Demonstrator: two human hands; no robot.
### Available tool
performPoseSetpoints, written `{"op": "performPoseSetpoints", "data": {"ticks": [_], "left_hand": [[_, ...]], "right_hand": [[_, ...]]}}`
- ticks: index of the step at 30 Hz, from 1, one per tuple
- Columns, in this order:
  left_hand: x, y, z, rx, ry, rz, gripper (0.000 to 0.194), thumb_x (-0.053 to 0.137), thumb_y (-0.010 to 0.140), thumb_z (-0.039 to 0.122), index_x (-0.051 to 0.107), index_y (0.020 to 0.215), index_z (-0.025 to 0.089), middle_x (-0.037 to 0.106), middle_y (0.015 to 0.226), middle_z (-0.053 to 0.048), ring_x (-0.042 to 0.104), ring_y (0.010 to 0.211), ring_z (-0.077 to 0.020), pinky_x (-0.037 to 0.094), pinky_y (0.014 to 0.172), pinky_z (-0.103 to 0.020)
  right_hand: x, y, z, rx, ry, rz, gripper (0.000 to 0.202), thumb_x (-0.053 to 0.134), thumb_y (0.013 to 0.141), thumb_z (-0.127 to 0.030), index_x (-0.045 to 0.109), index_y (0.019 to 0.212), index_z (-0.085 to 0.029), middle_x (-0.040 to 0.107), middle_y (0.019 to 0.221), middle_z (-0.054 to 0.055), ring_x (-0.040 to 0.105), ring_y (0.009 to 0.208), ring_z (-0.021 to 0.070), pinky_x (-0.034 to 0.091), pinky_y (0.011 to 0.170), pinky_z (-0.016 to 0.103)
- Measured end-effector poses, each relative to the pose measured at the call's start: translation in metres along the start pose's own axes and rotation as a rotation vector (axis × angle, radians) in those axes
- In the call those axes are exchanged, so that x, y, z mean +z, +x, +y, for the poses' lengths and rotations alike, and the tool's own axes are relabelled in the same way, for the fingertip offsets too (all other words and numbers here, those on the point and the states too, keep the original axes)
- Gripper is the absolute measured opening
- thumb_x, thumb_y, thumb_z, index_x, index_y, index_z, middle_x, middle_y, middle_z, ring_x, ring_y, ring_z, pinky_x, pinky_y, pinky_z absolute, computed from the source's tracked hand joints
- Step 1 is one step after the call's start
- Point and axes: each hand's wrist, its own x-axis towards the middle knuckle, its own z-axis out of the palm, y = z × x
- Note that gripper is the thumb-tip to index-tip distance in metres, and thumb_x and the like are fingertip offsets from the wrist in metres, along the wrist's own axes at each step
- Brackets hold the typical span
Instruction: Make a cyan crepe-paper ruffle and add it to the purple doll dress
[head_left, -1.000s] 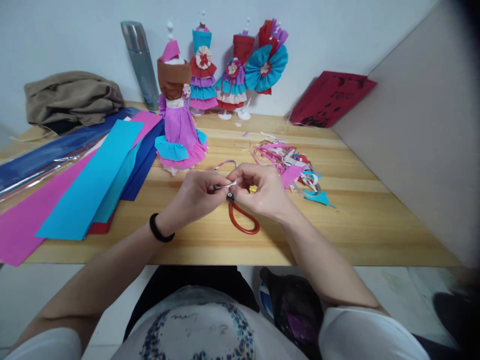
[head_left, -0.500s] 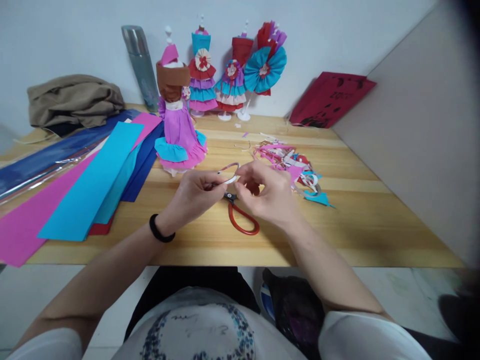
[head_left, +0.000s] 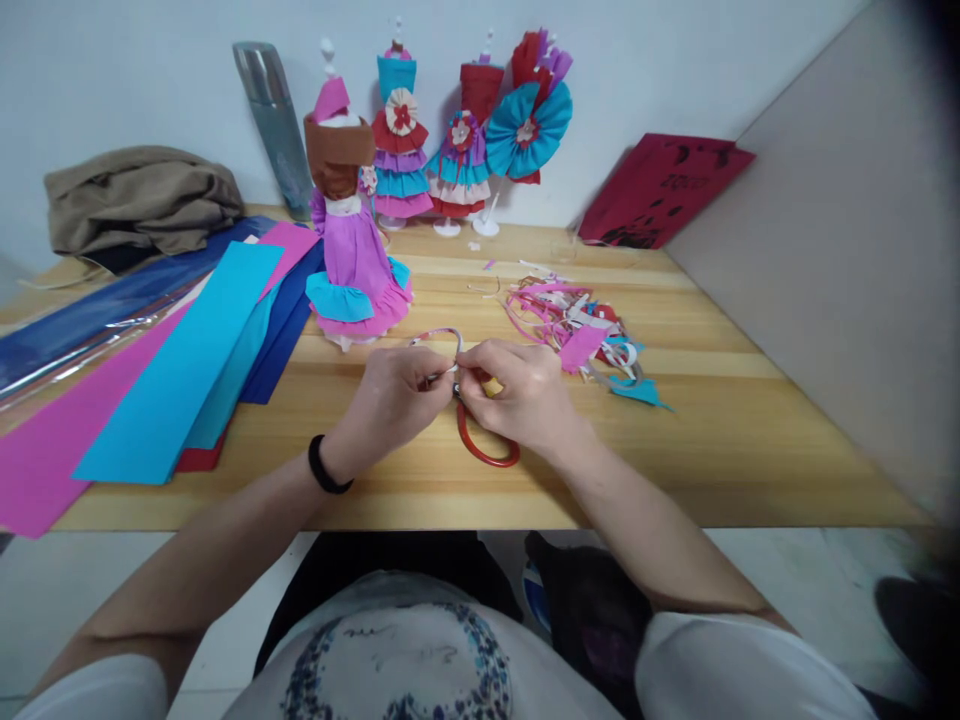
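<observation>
A thin pale strip with reddish marks curves in a loop above the table. Its kind is hard to make out. My left hand pinches it between thumb and fingertips. At the same spot my right hand is closed, its thumb and forefinger pinching the strip's end right against the left fingertips. Beneath the hands lie scissors with red handles, their blades mostly hidden. Just beyond my left hand stands a small dress form in a brown top and a purple crepe-paper skirt with blue trim.
Paper scraps are heaped right of centre. Sheets of coloured paper spread over the left side. Against the wall stand several dressed forms, a flask and a red paper bag. A brown cloth lies back left.
My right hand has moved left, and its fingertips now meet my left hand's. The strip's loop has shifted left and bows further outward. The scissors lie where they were.
</observation>
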Motion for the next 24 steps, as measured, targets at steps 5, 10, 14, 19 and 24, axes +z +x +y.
{"op": "performPoseSetpoints", "data": {"ticks": [5,10,14,19,24], "left_hand": [[-0.001,0.0,0.0,-0.084,-0.031,-0.041,0.027,0.053,0.079,0.017,0.056,0.052,0.013,0.029,0.051,0.005,0.029,0.052,-0.0066,0.02,0.05,-0.024],[0.0,0.0,-0.001,-0.131,-0.105,-0.038,0.026,0.055,0.078,0.02,0.065,0.055,0.013,0.03,0.049,0.005,0.027,0.051,-0.0063,0.019,0.049,-0.023],[-0.002,0.001,0.0,-0.238,-0.273,-0.036,0.021,0.06,0.074,0.024,0.072,0.059,0.014,0.043,0.048,0.003,0.032,0.05,-0.0069,0.022,0.047,-0.022],[-0.012,0.004,0.004,-0.408,-0.523,-0.089,0.014,0.066,0.067,0.024,0.075,0.062,0.014,0.058,0.052,0.0,0.039,0.048,-0.0067,0.025,0.044,-0.021],[-0.02,0.006,0.005,-0.583,-0.746,-0.057,0.008,0.072,0.061,0.02,0.077,0.064,0.015,0.059,0.051,0.0,0.037,0.044,-0.0044,0.023,0.042,-0.019]], "right_hand": [[-0.001,0.002,-0.001,0.12,0.186,0.043,0.014,0.054,0.079,-0.011,0.061,0.069,-0.02,0.066,0.061,0.001,0.06,0.055,0.0129,0.047,0.056,0.025],[-0.001,0.005,-0.003,0.231,0.32,0.049,0.011,0.056,0.075,-0.013,0.059,0.066,-0.019,0.063,0.058,0.0,0.057,0.052,0.0126,0.045,0.053,0.026],[-0.003,0.011,0.005,0.553,0.611,0.075,0.007,0.058,0.069,-0.02,0.055,0.063,-0.021,0.062,0.056,0.0,0.054,0.047,0.0129,0.043,0.046,0.027],[-0.007,0.014,0.039,0.799,0.824,0.185,0.008,0.063,0.064,-0.023,0.056,0.062,-0.023,0.063,0.054,-0.001,0.048,0.04,0.0111,0.039,0.041,0.026],[-0.01,0.012,0.067,0.902,0.733,0.3,0.009,0.062,0.062,-0.025,0.055,0.057,-0.023,0.06,0.052,-0.002,0.045,0.039,0.0098,0.036,0.04,0.025]]}}
